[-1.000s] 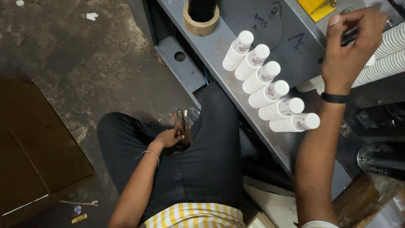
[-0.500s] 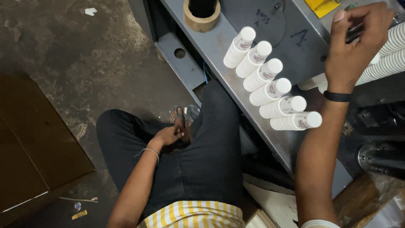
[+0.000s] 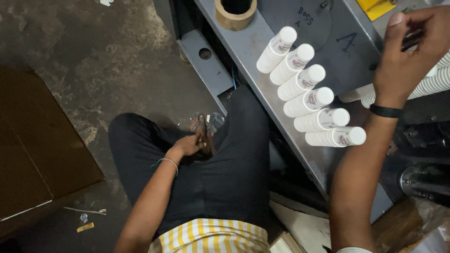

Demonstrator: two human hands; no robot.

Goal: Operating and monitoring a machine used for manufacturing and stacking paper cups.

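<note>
1. Resting low between the knees, the left hand lies on the black trousers, at about 7 o'clock from the middle of the view. Its fingers are curled loosely together and I see nothing held in them; the fingertips are just beside a sandalled foot.
2. The right hand is at 2 o'clock, above the grey metal table. The thumb and fingers are pressed together on a dark thin object; I cannot tell what this object is.
3. Behind this hand, at the right edge, a long stack of white paper cups lies on its side; the hand is touching it or is very close to it.
4. Six shorter stacks of white cups lie side by side on the table, in a row going from 12 o'clock to 3 o'clock, with their bottoms toward the right.
5. A black band is on the right wrist, and a thin bracelet is on the left wrist.
6. A roll of brown tape stands at 12 o'clock, and a brown cardboard sheet lies on the floor at 9 o'clock.
</note>
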